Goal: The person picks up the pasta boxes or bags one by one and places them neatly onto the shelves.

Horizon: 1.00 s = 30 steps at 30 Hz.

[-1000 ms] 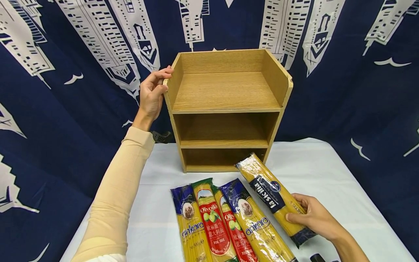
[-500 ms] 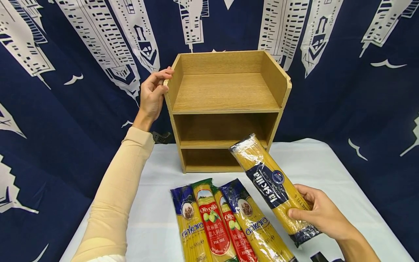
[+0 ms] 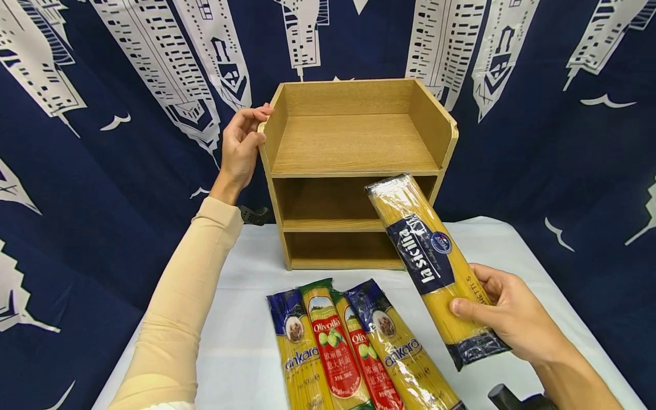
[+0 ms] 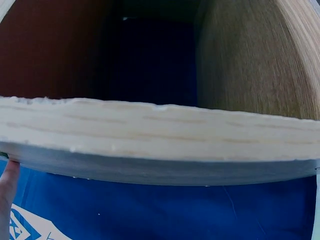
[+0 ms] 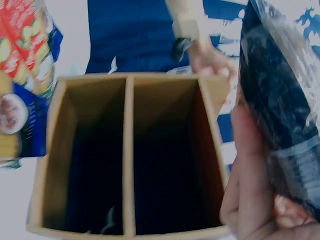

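Observation:
My right hand (image 3: 504,310) grips the lower end of a La Sicilia spaghetti packet (image 3: 425,256), thumb across its front. The packet is tilted, its top end overlapping the shelf's middle compartment in the head view. My left hand (image 3: 242,148) holds the upper left side edge of a wooden shelf unit (image 3: 359,142), which has an open top tray and two compartments below. In the left wrist view that pale board edge (image 4: 160,130) runs right across, with one fingertip (image 4: 9,185) at far left. The right wrist view shows the packet (image 5: 280,90) close beside the fingers.
On the white tablecloth (image 3: 241,336) in front of the shelf lie two Ankara spaghetti packets (image 3: 299,353) and two Olivolà packets (image 3: 335,347), side by side. A dark object (image 3: 517,398) shows at the bottom edge. A navy patterned curtain (image 3: 512,171) hangs behind.
My right hand has lifted the La Sicilia packet up from beside the other packets, towards the shelf's middle compartment. My left hand stays on the shelf's side.

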Tool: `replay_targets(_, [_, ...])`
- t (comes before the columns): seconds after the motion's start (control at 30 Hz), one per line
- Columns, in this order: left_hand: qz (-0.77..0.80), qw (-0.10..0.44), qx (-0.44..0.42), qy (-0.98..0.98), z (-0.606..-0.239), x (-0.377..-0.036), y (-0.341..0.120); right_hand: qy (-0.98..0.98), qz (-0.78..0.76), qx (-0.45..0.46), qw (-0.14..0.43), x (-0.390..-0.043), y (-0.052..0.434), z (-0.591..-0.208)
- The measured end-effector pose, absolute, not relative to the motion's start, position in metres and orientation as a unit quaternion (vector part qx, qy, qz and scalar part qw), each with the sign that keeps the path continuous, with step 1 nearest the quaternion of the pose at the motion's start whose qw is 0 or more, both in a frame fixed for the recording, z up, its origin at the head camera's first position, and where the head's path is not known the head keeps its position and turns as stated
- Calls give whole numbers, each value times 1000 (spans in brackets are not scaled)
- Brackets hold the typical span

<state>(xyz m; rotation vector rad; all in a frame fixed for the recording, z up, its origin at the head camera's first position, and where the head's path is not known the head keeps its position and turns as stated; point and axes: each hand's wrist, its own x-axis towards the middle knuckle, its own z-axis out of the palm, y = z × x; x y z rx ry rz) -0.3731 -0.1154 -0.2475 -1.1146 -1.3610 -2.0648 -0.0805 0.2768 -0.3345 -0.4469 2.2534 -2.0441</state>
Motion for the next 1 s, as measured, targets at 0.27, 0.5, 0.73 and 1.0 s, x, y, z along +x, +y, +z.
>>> replay_targets(0.27, [-739,214,-396,-501,-247,-373,-116,705,-700,-110,39,-92,267,-308])
replay_targets(0.5, [-737,216,-395,-504,-248,-374,-117,673,-734,-80,38,-106,261,-299])
replay_targets(0.73, [-731,218,-390,-515,-248,-374,-116,656,-751,-61,43,-119,260,-288])
replay_targets(1.0, [-729,224,-395,-513,-248,-375,-116,667,-743,-35,43,-134,260,-274])
